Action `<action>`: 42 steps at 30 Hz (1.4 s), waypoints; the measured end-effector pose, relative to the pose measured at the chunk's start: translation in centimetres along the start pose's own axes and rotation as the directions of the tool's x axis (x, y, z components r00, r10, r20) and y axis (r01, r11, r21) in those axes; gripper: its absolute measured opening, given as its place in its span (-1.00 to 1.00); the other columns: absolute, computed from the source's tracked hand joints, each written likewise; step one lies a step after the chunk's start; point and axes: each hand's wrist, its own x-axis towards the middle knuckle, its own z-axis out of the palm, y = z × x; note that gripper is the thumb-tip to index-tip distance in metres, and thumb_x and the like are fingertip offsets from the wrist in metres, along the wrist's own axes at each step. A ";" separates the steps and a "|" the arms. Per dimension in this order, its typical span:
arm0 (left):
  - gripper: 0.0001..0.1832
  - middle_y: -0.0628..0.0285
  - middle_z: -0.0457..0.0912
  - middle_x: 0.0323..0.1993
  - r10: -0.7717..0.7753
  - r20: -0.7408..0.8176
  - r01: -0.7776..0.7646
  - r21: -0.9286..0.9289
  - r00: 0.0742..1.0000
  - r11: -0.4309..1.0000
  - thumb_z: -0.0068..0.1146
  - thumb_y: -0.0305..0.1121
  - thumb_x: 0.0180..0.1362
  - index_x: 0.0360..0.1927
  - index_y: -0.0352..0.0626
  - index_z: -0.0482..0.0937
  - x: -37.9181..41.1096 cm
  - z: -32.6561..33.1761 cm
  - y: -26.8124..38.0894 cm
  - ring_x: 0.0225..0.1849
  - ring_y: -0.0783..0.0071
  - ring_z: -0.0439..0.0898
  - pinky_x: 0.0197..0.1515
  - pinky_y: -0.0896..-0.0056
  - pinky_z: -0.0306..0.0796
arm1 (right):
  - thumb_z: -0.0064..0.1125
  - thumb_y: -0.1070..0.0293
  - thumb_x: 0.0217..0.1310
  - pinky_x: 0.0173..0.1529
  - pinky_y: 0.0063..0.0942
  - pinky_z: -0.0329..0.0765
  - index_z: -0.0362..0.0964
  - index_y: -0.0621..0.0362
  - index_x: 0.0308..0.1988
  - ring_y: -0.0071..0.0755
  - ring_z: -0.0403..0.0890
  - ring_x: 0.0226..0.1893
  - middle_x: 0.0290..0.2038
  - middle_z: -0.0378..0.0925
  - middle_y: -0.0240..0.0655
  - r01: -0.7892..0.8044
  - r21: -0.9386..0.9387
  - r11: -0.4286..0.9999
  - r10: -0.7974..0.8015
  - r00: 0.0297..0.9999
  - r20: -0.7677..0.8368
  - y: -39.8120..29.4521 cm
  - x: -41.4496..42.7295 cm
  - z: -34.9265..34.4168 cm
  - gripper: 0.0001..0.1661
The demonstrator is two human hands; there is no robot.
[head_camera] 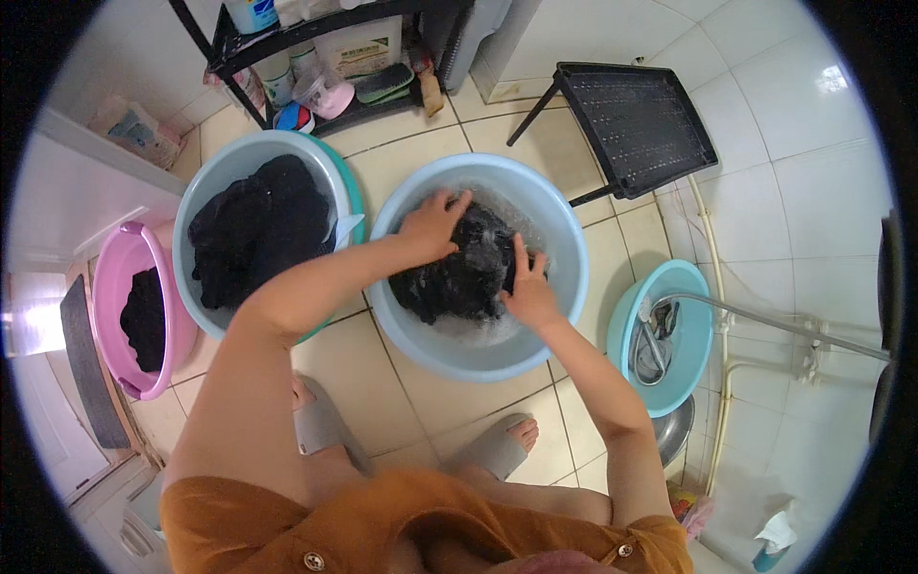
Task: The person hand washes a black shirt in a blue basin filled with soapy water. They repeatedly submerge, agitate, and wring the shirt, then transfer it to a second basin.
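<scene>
Between my feet and the shelf stands a light blue plastic basin holding sudsy water. A wet black cloth or garment is bunched up in it, partly under water. My left hand rests on the cloth's upper left part, fingers spread and slightly blurred. On its right side, my right hand touches the cloth with fingers apart. Neither hand visibly grips a fold, and parts of the cloth under the palms are hidden.
Left of me, another blue basin and a pink tub hold dark clothes. A black rack stands at the upper right. A turquoise basin with a shower head sits right. Behind is a black shelf with bottles and brushes.
</scene>
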 end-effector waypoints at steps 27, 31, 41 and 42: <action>-0.48 -0.09 0.68 -0.23 0.110 -0.183 -0.176 -0.401 0.977 0.899 0.05 0.16 0.21 -0.18 -0.11 0.67 1.1 1.9 12.1 -0.20 -0.09 0.65 -0.11 -0.02 0.52 | -0.07 -0.19 0.39 0.09 -0.13 0.56 0.37 0.08 0.17 -0.15 0.62 -0.03 -0.03 0.58 -0.15 -0.265 0.875 -0.405 0.105 0.937 0.333 1.1 4.4 1.6 -0.36; -0.35 -0.17 0.66 -0.13 -0.036 -0.065 0.008 -0.391 0.997 0.920 -0.17 0.19 0.33 -0.07 -0.25 0.65 5.5 2.2 7.1 -0.07 -0.14 0.63 0.06 -0.07 0.45 | -0.14 -0.13 0.45 0.03 -0.17 0.53 0.39 0.18 0.13 -0.16 0.61 -0.06 -0.10 0.57 -0.19 -0.245 0.926 0.289 0.377 0.918 0.125 -0.1 4.2 -0.1 -0.39; -0.64 -0.02 0.59 0.01 0.220 -0.402 -0.217 0.052 0.889 0.975 0.27 -0.37 0.15 0.06 -0.06 0.59 3.2 5.6 2.1 0.08 -0.02 0.53 0.12 0.05 0.42 | -0.03 -0.04 0.42 0.06 -0.07 0.48 0.45 0.22 0.07 0.22 0.60 -0.08 -0.13 0.58 0.12 0.015 -0.106 0.994 -0.035 0.982 -0.187 0.5 2.7 -0.2 -0.46; -0.61 0.00 0.57 0.05 0.233 -0.289 -0.224 0.063 0.929 0.972 0.27 -0.36 0.14 0.08 -0.03 0.58 3.5 5.9 2.0 0.12 -0.01 0.51 0.14 0.06 0.41 | -0.06 -0.08 0.43 0.08 -0.08 0.47 0.46 0.22 0.08 0.19 0.60 -0.05 -0.09 0.57 0.13 -0.014 -0.037 0.999 0.007 0.984 -0.177 0.8 3.3 0.2 -0.41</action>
